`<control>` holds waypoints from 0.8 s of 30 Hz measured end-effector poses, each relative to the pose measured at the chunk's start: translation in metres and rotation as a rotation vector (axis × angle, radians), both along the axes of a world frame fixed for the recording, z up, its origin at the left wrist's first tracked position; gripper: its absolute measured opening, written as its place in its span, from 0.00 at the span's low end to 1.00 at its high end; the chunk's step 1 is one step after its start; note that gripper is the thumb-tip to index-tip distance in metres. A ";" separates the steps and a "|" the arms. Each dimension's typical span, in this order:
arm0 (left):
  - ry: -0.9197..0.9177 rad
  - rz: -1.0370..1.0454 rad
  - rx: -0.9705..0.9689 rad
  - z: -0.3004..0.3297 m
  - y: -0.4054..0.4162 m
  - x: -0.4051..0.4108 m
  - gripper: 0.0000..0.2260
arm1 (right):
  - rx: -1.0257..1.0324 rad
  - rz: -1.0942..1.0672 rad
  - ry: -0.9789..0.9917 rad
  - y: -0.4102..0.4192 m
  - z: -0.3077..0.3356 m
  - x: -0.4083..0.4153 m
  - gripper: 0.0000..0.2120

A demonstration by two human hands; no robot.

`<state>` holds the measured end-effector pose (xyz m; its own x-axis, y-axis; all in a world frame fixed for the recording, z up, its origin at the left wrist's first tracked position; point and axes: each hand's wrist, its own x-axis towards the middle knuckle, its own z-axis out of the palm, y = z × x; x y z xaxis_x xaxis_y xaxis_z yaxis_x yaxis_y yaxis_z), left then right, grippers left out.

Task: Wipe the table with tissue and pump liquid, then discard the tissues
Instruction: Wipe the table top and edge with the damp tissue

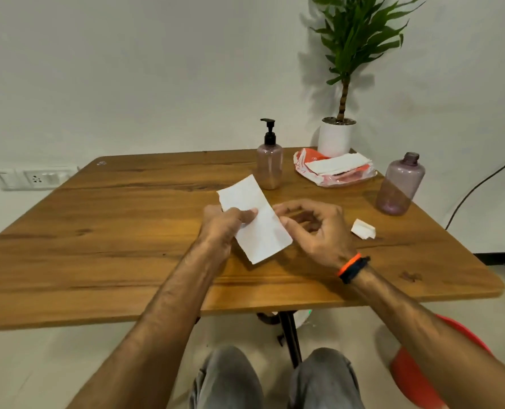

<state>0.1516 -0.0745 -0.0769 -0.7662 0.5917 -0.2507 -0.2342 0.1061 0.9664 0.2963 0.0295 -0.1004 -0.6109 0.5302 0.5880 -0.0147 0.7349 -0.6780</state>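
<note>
Two hands work at mid tabletop (103, 231), both on one sheet of tissue (257, 225).

Left hand (224, 225): fingers and thumb pinch the sheet at its left edge, about halfway along.

Right hand (316, 228): fingers curled, thumb and fingertips at the sheet's right edge; whether they grip it or only touch it cannot be told.

Tissue: white, flat, long and narrow, tilted with one end toward the far side, held just above the wood.

Pump bottle (269, 160): clear pinkish body, black pump head, upright, just beyond the sheet's far end.

Second bottle (400, 185): same tint, no cap, upright at far right.

Tissue pack (333, 169): orange-and-white wrapper lying open with white sheets on top, far right, beside a potted plant (338, 134).

Small folded white piece (363, 228): lies on the wood to the right of the right hand.

Red bin (422, 367): on the floor at near right, partly hidden by the right forearm.

Step in hand, by judgement: readying a fresh sheet, before any wiping. No wet patch is visible on the wood.

Next move likely calls for one hand to leave the sheet, reach to the pump head and press it, with the tissue kept ready to spread the liquid.
</note>
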 end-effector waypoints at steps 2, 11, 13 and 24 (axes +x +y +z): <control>0.089 -0.027 -0.020 -0.002 -0.011 0.002 0.23 | -0.165 -0.107 -0.068 -0.008 0.005 -0.010 0.19; 0.204 -0.089 -0.015 -0.001 -0.044 -0.007 0.13 | -0.746 0.074 -0.127 -0.019 0.013 -0.037 0.18; 0.168 -0.084 0.008 -0.001 -0.047 -0.010 0.14 | -0.856 0.185 -0.162 -0.024 0.014 -0.042 0.24; 0.770 -0.003 -0.334 -0.029 -0.101 -0.055 0.15 | -0.682 -0.191 -0.248 0.034 0.037 -0.091 0.10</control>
<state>0.0963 -0.1751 -0.1063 -0.7934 0.5815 0.1798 0.4790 0.4143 0.7739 0.2049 0.0640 -0.0638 -0.5438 0.8376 -0.0522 0.2833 0.1247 -0.9509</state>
